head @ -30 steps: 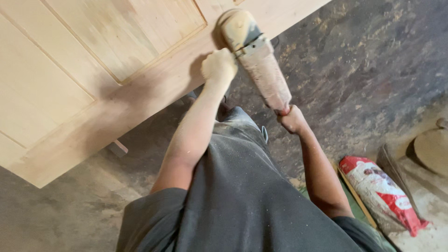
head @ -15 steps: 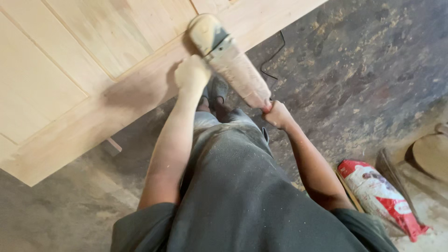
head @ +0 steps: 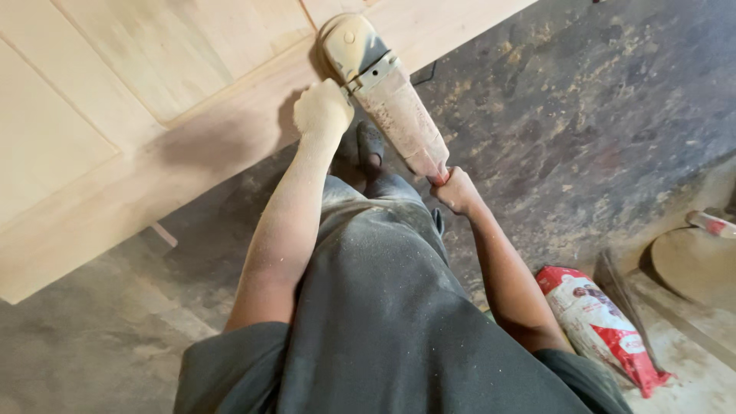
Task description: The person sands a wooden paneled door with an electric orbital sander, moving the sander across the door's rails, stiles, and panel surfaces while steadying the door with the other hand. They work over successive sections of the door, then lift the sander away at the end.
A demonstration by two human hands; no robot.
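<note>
dusty dark concrete floor (head: 598, 115), a red-and-white sack (head: 602, 326) lying on it.

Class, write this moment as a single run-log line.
left hand: grips side handle of dusty sander | right hand: holds its rear end | sander head: on wooden door panel | red-and-white bag: on floor

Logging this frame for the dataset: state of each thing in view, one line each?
Angle grinder: dust-coated, head down on the door's rail.
Left hand: shut on the grinder's side handle.
Right hand: shut on the grinder's rear end.
Wooden panel door: lying flat, bare wood, dusty.
Red and white bag: lying on the floor.
</note>
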